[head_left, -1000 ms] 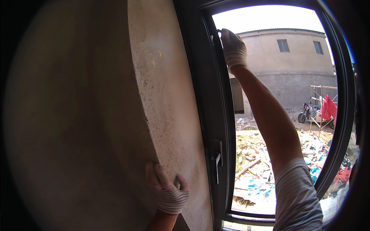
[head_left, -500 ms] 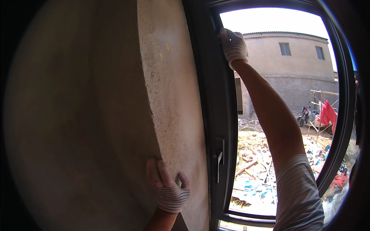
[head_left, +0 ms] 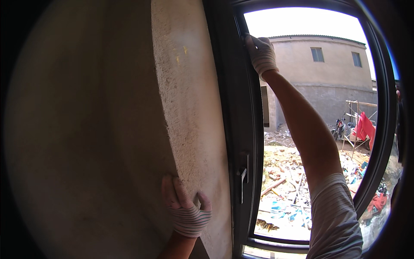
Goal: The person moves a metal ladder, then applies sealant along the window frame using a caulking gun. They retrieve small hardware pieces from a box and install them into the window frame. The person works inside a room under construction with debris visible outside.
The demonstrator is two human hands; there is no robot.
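Note:
My left hand [head_left: 188, 211], in a striped glove with bare fingertips, braces on the corner of a plastered wall [head_left: 189, 108]. Its fingers lie on the shaded face, and the thumb stands apart on the lit side. High up, my right hand [head_left: 261, 54], gloved alike, reaches to the inner left edge of a dark window frame [head_left: 241, 108]. Those fingers are bent and closed against the edge; whatever they pinch is too small and dark to make out. Below that hand, a window handle [head_left: 242, 179] sits on the frame.
To the left stretches a broad shaded wall [head_left: 77, 129]. Outside the opening lie rubble and scraps [head_left: 280, 190], with a motorcycle [head_left: 338, 128] and a red cloth [head_left: 365, 129] on a pole rack farther off. A pale building [head_left: 319, 73] stands behind them.
My right hand has slid slightly down the frame edge, its wrist turning a little. The left hand keeps its place on the wall corner; the whole view has shifted slightly.

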